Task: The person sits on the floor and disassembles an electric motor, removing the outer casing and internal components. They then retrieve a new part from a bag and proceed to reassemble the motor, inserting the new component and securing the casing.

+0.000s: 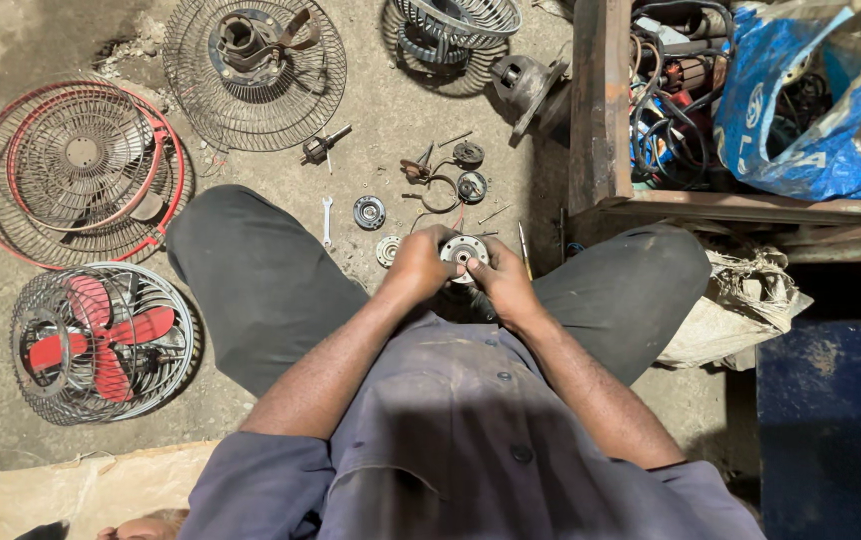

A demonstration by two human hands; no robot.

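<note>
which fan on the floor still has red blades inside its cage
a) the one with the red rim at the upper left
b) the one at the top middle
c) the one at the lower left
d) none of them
c: the fan at the lower left shows red blades behind its wire cage, while the red-rimmed guard and the top guard show no blades.
</note>
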